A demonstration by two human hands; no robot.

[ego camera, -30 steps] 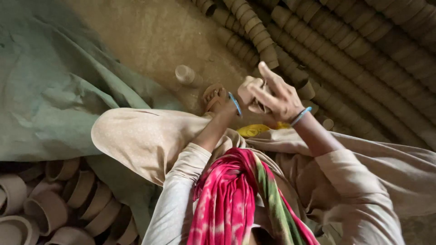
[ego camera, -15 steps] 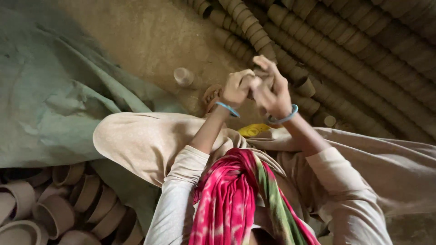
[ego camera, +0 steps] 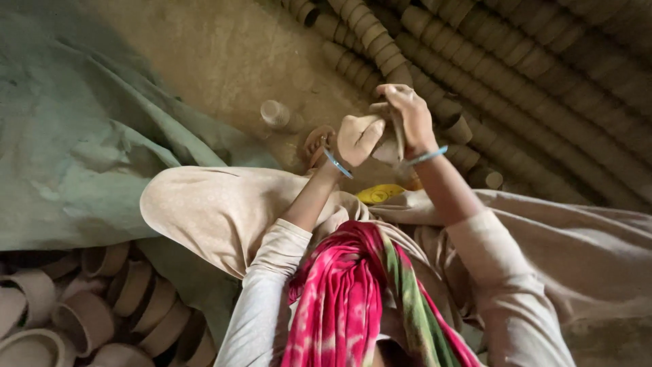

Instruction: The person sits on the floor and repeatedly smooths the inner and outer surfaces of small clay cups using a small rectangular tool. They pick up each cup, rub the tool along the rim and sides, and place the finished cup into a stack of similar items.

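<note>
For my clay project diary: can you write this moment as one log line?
left hand | right hand | both on clay cup | cup rows beyond

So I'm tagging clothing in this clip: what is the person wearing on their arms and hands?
Long cream sleeves cover both arms to mid-forearm. The left hand and right hand are bare of gloves and dusty with clay; each wrist carries a thin blue bangle.

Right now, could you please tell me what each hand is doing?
Left hand: closed on the clay cup, from the side.
Right hand: fingers curled over the same cup from above, gripping it.
</note>
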